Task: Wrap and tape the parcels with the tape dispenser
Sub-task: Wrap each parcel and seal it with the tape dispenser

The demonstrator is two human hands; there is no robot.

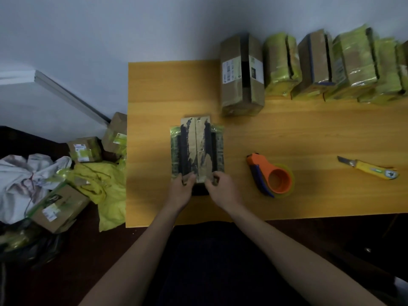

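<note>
A brown cardboard parcel with green tape along its sides lies on the wooden table, its top flaps meeting in a seam down the middle. My left hand grips the near end of the left flap. My right hand grips the near end of the right flap with curled fingers. An orange and blue tape dispenser lies on the table to the right of my right hand, apart from it.
A yellow utility knife lies at the right. A tall brown box and a row of green-taped parcels stand along the back. On the floor at left are more boxes, yellow wrap and white cloth.
</note>
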